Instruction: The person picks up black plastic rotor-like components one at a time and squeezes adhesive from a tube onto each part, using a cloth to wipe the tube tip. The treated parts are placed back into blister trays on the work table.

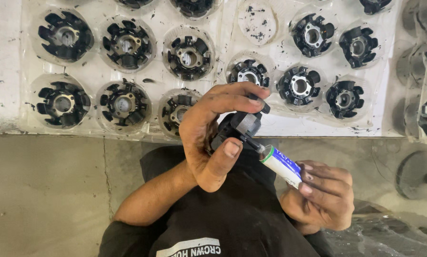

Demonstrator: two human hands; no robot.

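My left fingers are curled and my left hand pinches a black part: the forefinger lies over its top and the thumb presses from below. My right hand has its fingers pressed together around a small white and blue tube, and the tube's thin tip touches the lower side of the part, just above my black shirt. So I judge the work on this one piece is in the middle: the tip is placed on it, but I see nothing coming out, and I cannot tell if something is already put there. Beyond my hands, on the white bench, lie two clear trays. The left tray has a black round piece in every pocket that I can see. The right tray has one empty pocket with black crumbs in it. Whether the pieces in the trays are finished or waiting, I cannot say; they all look the same. My palm hides most of the part. The trays are cut off at the top and at the right edge, and a dark round thing on the right is too blurred to tell.
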